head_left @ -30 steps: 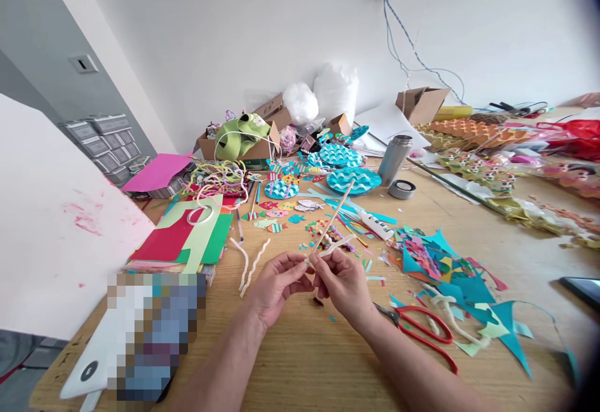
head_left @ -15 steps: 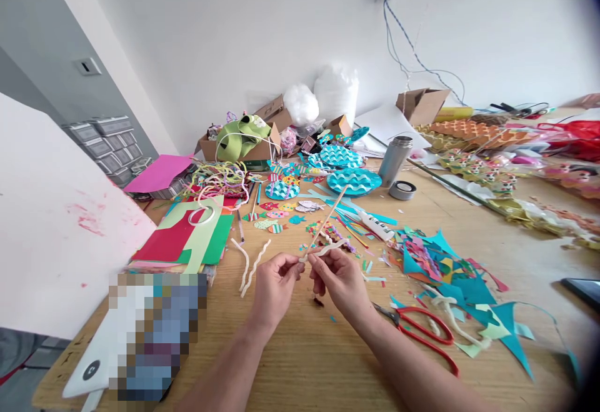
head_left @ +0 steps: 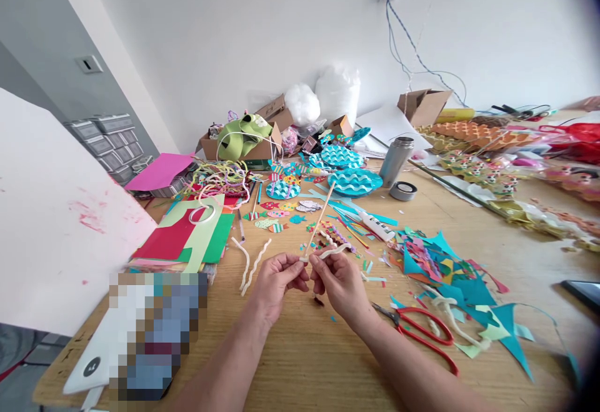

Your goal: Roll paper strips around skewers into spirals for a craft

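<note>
My left hand (head_left: 280, 277) and my right hand (head_left: 338, 276) are close together over the middle of the table. A thin wooden stick (head_left: 320, 219) rises from between them, its lower end at my left fingertips, which pinch it. My right thumb and fingers grip a white wavy cord (head_left: 336, 250), whose free end points right. The near end of the cord lies close to the stick's foot; whether they touch is hard to see. Two more white cords, one bent (head_left: 245, 264) and one wavy (head_left: 255, 266), lie left of my left hand.
Red-handled scissors (head_left: 424, 327) lie beside my right forearm, near teal paper scraps (head_left: 473, 293). Further back are a glue tube (head_left: 377, 226), blue wavy discs (head_left: 355, 182), paper fish (head_left: 278, 214) and a metal flask (head_left: 397, 160). Coloured sheets (head_left: 169, 237) are at the left.
The stick has swung to a steeper angle, its top moving left. My left fingers have shifted slightly around its lower end. The cord in my right hand has moved slightly.
</note>
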`<state>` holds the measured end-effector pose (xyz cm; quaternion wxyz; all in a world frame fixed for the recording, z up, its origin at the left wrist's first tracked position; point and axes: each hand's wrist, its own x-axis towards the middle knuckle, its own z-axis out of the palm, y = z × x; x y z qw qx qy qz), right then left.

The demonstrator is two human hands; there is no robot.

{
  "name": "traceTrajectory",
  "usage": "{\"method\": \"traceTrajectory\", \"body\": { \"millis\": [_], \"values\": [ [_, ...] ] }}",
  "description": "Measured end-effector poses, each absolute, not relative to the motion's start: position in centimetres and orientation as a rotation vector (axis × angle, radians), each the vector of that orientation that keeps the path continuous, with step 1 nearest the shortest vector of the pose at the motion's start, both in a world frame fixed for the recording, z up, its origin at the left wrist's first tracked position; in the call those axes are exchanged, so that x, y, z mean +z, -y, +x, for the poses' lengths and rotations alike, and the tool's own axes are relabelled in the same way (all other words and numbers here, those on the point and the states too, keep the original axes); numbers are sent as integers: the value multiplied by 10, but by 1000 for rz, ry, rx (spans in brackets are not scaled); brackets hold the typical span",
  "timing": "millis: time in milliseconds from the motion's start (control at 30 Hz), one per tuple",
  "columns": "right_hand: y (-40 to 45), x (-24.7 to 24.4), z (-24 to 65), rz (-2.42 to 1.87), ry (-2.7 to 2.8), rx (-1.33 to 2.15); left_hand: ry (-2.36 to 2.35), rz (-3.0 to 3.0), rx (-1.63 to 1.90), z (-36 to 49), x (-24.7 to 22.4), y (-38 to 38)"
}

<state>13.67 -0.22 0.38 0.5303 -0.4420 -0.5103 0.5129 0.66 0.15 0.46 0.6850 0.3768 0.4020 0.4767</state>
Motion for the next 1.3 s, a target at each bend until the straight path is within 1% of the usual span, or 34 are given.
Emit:
{"method": "traceTrajectory", "body": {
  "millis": [267, 400, 700, 867, 967, 1067, 1167, 1300],
  "values": [
    [-1, 7, 142, -919, 1184, 1454, -681, 768, 907, -5, 6, -3],
    [-4, 9, 147, -868, 1236, 1553, -644, 773, 818, -7, 7, -3],
    [-7, 1, 150, -837, 1239, 1578, -690, 770, 825, -5, 6, -4],
    [-6, 3, 149, -884, 1276, 1501, -685, 805, 822, -3, 8, -3],
    [-6, 5, 148, -954, 1261, 1438, -758, 904, 888, 0, 9, -2],
    [-6, 5, 146, -1040, 1227, 1389, -952, 1096, 1050, 5, 7, -1],
    [-6, 4, 143, -1080, 1221, 1396, -1142, 1311, 1161, 9, 3, 1],
    [-5, 6, 141, -1070, 1231, 1400, -1269, 1481, 1232, 10, 0, 1]
  ]
}}
